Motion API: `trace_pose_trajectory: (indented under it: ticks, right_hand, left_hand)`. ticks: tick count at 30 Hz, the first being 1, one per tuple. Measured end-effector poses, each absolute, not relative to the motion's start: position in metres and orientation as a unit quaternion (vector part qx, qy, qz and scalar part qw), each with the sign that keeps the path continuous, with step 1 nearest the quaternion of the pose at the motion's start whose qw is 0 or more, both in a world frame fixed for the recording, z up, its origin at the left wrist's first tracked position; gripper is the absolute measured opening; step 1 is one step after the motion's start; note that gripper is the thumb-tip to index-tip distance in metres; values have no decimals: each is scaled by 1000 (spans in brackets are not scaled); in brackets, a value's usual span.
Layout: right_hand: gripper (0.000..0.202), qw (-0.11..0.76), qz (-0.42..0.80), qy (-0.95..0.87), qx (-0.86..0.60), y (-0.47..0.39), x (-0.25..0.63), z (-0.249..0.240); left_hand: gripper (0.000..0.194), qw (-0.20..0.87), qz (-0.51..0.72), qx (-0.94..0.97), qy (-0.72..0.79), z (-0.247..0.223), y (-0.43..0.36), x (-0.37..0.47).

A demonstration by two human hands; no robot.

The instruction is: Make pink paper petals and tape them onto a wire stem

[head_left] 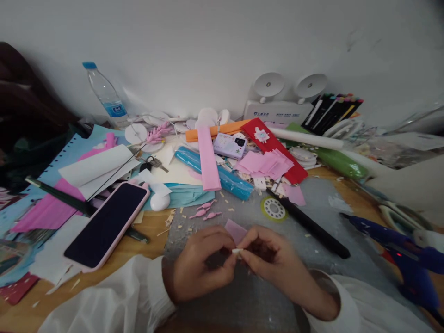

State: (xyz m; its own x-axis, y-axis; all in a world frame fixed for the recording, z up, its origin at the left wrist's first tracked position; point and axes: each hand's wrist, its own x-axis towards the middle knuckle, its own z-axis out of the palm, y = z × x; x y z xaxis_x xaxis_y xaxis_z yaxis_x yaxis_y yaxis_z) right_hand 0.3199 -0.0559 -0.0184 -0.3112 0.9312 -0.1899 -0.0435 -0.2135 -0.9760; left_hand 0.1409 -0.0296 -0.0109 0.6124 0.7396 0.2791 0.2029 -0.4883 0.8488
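My left hand (204,263) and my right hand (272,254) meet over the grey cutting mat (225,305), fingertips pinched together. Between them is a small cream-coloured piece (237,250), which both hands grip; its exact kind is too small to make out. A pink crepe paper piece (236,230) shows just behind the fingers, and whether it is held or lies on the mat I cannot tell. Beyond my left hand lie several small twisted pink paper pieces (203,212) among cream scraps.
A blue glue gun (391,245) with a red light lies at right, near a black stick-like tool (312,224) and a tape roll (274,209). A phone (107,226) lies left. Behind are crepe paper rolls (210,162), pink squares (267,163) and a water bottle (107,95).
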Motion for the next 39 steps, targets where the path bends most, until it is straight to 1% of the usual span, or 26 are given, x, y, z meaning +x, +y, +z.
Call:
trace_pose_trajectory:
  ticks: [3, 6, 10, 13, 15, 18, 22, 26, 31, 36, 39]
  right_hand:
    - [15, 384, 624, -517, -443, -56, 320, -18]
    - [5, 395, 551, -592, -436, -56, 322, -18]
    - [11, 380, 420, -706, -426, -58, 325, -19]
    - [10, 367, 385, -734, -421, -57, 326, -19]
    - [8, 361, 418, -716, -426, -56, 327, -18]
    - [4, 363, 506, -650, -436, -54, 327, -16]
    - [12, 379, 605, -556, -425, -53, 326, -16]
    - [21, 375, 670, -493, -409, -53, 324, -16]
    - [26, 362, 687, -477, -411, -51, 323, -12]
    - [22, 376, 692, -474, -394, -53, 322, -15]
    - [22, 383, 692, -472, -391, -55, 322, -18]
  left_hand:
    - [11, 388, 306, 821, 286, -10, -30, 140]
    - [11, 369, 288, 837, 284, -8, -31, 140]
    - [14, 358, 274, 850, 274, -7, -30, 139]
    - [13, 345, 260, 863, 262, -7, -28, 139]
    - [13, 337, 251, 870, 257, -6, -27, 139]
    - [13, 332, 251, 874, 253, -6, -27, 138]
    - [14, 339, 256, 871, 249, -6, -28, 138]
    - [15, 345, 263, 869, 239, -5, -29, 137]
    - [16, 356, 267, 862, 243, -3, -29, 136]
    - [16, 374, 268, 852, 249, -4, -30, 138]
    - [19, 406, 271, 830, 269, -4, -33, 140]
